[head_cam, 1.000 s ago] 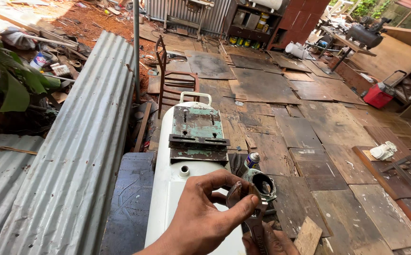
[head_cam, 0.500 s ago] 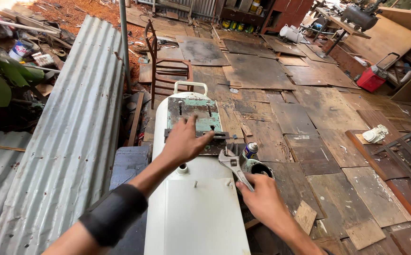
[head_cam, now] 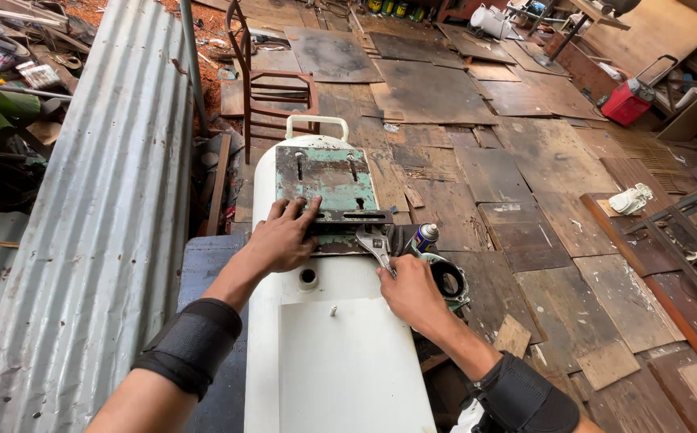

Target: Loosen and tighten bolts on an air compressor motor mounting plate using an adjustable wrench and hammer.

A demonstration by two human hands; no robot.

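A white metal tank [head_cam: 324, 353] lies lengthwise in front of me, with a rusty green mounting plate [head_cam: 328, 180] on its top and a white handle [head_cam: 316, 124] at the far end. My left hand [head_cam: 284, 236] rests flat on the plate's near left corner. My right hand [head_cam: 412, 293] grips the handle of an adjustable wrench [head_cam: 374, 243], whose jaws sit at the plate's near edge. Both forearms wear black wrist wraps.
Corrugated metal sheets [head_cam: 92, 224] lie to the left. A wooden chair frame [head_cam: 272, 96] stands beyond the tank. A spray can [head_cam: 424, 236] and a dark round part [head_cam: 448, 281] sit right of the tank. Rusty plates cover the floor; a red container [head_cam: 627, 103] stands far right.
My left hand moved forward from near my body onto the mounting plate. My right hand brought the wrench up to the plate's near edge. My view tilted down and closer.
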